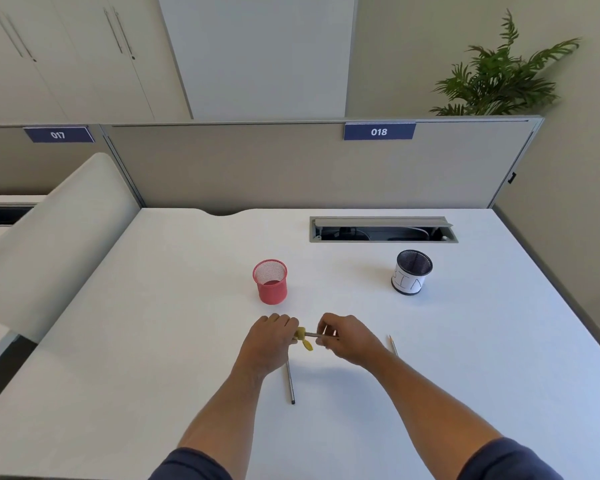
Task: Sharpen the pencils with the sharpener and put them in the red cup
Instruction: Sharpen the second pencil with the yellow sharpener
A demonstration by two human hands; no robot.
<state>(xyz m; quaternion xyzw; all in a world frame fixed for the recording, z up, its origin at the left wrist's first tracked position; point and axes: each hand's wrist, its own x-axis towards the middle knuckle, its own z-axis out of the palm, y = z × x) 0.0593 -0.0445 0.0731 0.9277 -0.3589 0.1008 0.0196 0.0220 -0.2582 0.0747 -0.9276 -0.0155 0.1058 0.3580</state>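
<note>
Tabletop (153, 341), near to far from the red cup (270, 281).

Pencil (290, 381): loose, nearest, below the hands.
Left hand (269, 342): fingers clenched on yellow sharpener (303, 337), just before the cup.
Right hand (347, 336): fingers pinching a pencil (317, 335) seated in the sharpener. Best kept straight, turned gently to spare the lead.
Third pencil (393, 345): right of the hands.
Cup: looks empty.
Black cup (411, 273): right, lettered "BIN".
Divider signs: "017" (58, 135), "018" (379, 132).

Yellow sharpener (303, 338) on held pencil (321, 336); empty red mesh cup (271, 282) upright beyond.
</note>
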